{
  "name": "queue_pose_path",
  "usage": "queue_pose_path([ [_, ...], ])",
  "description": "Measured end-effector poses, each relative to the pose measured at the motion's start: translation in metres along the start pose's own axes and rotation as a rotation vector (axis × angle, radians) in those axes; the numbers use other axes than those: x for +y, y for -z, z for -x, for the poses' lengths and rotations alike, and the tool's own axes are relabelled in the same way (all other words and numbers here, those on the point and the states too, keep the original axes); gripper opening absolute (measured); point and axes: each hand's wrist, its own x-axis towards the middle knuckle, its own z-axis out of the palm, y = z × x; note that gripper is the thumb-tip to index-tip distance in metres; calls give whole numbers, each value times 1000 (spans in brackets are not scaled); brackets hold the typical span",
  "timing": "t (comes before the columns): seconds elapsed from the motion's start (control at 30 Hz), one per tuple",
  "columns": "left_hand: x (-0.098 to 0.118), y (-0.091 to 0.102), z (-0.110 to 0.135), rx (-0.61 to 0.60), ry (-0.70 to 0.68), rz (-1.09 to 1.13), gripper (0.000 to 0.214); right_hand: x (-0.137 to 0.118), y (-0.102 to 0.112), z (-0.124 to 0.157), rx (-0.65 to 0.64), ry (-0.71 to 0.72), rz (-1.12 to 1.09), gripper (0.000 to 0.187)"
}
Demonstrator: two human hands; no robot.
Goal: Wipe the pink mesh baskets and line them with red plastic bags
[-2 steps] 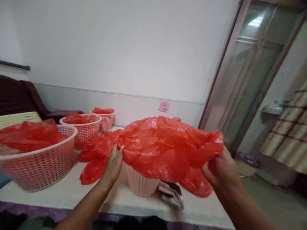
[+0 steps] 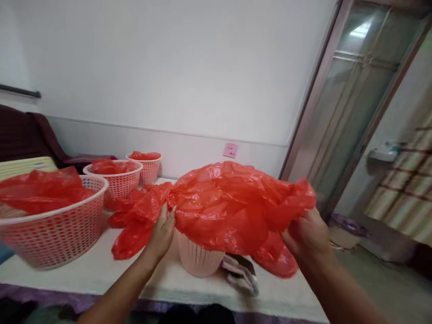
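A red plastic bag [image 2: 229, 207] is spread between my two hands, covering the top of a pale pink bin [image 2: 197, 256] on the table. My left hand [image 2: 164, 231] is closed on the bag's left side, thumb up. At the bag's right end, my right hand [image 2: 310, 234] grips the plastic; its fingers are partly hidden and blurred. Loose red plastic [image 2: 133, 240] lies on the table left of the bin, and more hangs down on the right. Beside the bin's base lies a folded greyish cloth [image 2: 240, 275]. The bin's rim is hidden under the bag.
At left on the white-topped table [image 2: 168, 292] stand a large pink basket [image 2: 67, 234], a smaller basket [image 2: 126, 182] and another basket [image 2: 150, 171], each with red plastic inside. A pink note [image 2: 230, 150] is on the wall. A lined bin [image 2: 346, 234] stands on the floor at right.
The bag's middle has risen slightly and its right end has shifted a little. My right hand has moved slightly left; both hands keep hold of the plastic.
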Motion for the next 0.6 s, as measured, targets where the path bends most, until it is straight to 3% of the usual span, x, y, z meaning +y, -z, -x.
queue_pose_path([
  [0.17, 0, -1, -11, -139, -87, -153, 47, -10, -1, -26, 26, 345, 507, 6],
  [0.27, -12, -3, -22, -267, -113, -301, 41, -12, -11, -43, 49, 413, 661, 7],
  [0.33, -22, -5, -28, -328, -131, -418, 41, -2, -21, -53, 19, 330, 608, 18],
  [0.43, -31, -10, -30, -363, -173, -561, 40, 31, -35, -60, -119, 159, 574, 32],
  [0.6, -30, -14, -22, -416, -240, -689, 38, 107, -48, -49, -599, -158, 674, 40],
])
